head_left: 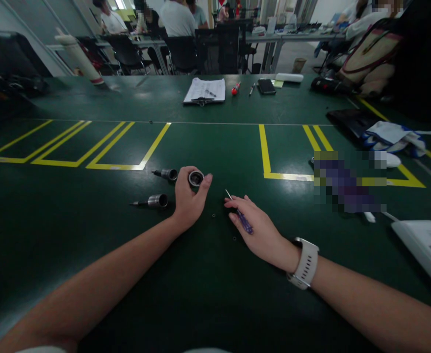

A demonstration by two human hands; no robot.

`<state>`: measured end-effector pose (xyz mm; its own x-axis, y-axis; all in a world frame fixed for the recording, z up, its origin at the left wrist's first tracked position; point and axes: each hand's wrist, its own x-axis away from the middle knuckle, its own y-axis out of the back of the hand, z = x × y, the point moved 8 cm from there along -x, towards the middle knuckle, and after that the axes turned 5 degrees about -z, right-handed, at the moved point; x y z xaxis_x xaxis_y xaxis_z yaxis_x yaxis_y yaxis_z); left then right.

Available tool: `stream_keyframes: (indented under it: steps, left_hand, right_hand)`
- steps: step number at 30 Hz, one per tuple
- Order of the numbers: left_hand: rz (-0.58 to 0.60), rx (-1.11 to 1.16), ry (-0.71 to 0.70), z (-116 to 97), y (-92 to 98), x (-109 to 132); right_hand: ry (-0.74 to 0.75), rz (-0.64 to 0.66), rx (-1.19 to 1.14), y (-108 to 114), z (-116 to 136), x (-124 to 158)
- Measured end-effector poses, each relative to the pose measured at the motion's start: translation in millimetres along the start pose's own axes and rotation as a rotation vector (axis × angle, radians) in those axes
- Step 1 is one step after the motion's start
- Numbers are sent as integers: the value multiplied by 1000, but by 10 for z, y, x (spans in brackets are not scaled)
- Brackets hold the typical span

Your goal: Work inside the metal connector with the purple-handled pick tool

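Note:
Fingers and thumb of my left hand [190,198] are closed round a metal cylindrical part [196,178], its round open end facing me. In my right hand [261,228] is a small screwdriver [243,220] with a purple handle; its thin shaft points up and left, apart from the cylinder. Left of my left hand lie two metal parts with narrow shafts, one farther away [165,174] and one nearer [151,201]. Between my hands a tiny ring [214,215] rests on the table, and another small ring [234,239] lies closer to me.
Yellow tape [115,167] marks boxes on the green table [156,284]. Toward the back are a clipboard with papers [205,90], a red-tipped object [236,88], a pen and a phone [266,87]. A cloth [393,137] and a white device [426,245] lie right. People sit beyond.

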<state>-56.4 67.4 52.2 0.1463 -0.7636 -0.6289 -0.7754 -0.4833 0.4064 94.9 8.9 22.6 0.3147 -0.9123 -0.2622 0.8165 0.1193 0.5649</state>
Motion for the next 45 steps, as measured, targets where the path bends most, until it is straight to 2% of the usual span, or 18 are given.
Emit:
stream_keyframes:
  steps: [4,7,10,13,17,20,25,27,29,32,34,36,38,40,42,45]
  left_hand:
    - [-61,50,58,80,21,-20]
    - [-105,79,84,128,50,-27]
    - [-153,122,110,215,70,-27]
    - [-180,172,143,328,65,-20]
    - [-156,191,166,356,43,-13]
    - [-112,114,127,222,43,-1]
    - [122,-74,-58,-160,-63,103]
    - [167,-171,-134,-312,-55,164]
    - [207,-194,-141,-423,-24,218]
    - [278,-82,13,-495,19,291]
    - [239,25,149,-535,70,332]
    - [214,236,340,-558,51,408]
    - [196,478,562,-574,-24,524]
    - [189,629,706,-620,-90,633]
    - [241,734,794,-670,-150,729]
    - [380,852,865,-719,-212,847]
  right_hand:
    - [86,103,87,-186,110,-78]
    - [202,231,59,-340,245,-117]
    - [324,359,-5,-397,367,-39]
    - [429,508,-72,-340,451,200]
    - [462,584,-100,-94,443,559]
    - [440,559,-83,86,367,761]
    - [372,448,-196,266,296,877]
    - [270,340,-287,357,263,816]
    - [87,209,-353,459,164,734]
    - [-191,39,-422,589,-28,685]
    - [-281,-53,-476,648,-116,693]
    - [-312,-115,-558,665,-176,716]
    - [-338,-130,-649,629,-227,752]
    - [-377,-89,-704,553,-262,792]
    - [-396,-54,-691,508,-273,824]
    - [-396,-50,-609,515,-273,844]
